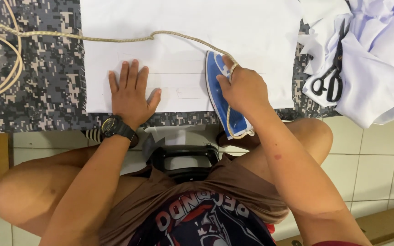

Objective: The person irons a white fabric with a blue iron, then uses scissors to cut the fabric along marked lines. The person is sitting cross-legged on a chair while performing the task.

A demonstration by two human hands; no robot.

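My right hand [245, 86] grips the handle of a blue and white iron [217, 93] that rests on a white cloth [192, 32]. The cloth lies flat on a board covered in grey camouflage fabric [42, 82]. A beige braided cord [115, 38] runs from the iron to the left across the cloth and loops at the left edge. My left hand [131, 91] lies flat, fingers apart, on the cloth just left of the iron, with a dark wristwatch [115, 126] on its wrist.
Black scissors [330, 75] lie on a heap of white and pale lilac fabric [379, 68] at the right end of the board. Below the board are my bare knees, a tiled floor [379, 168] and a dark object [185, 159] between my legs.
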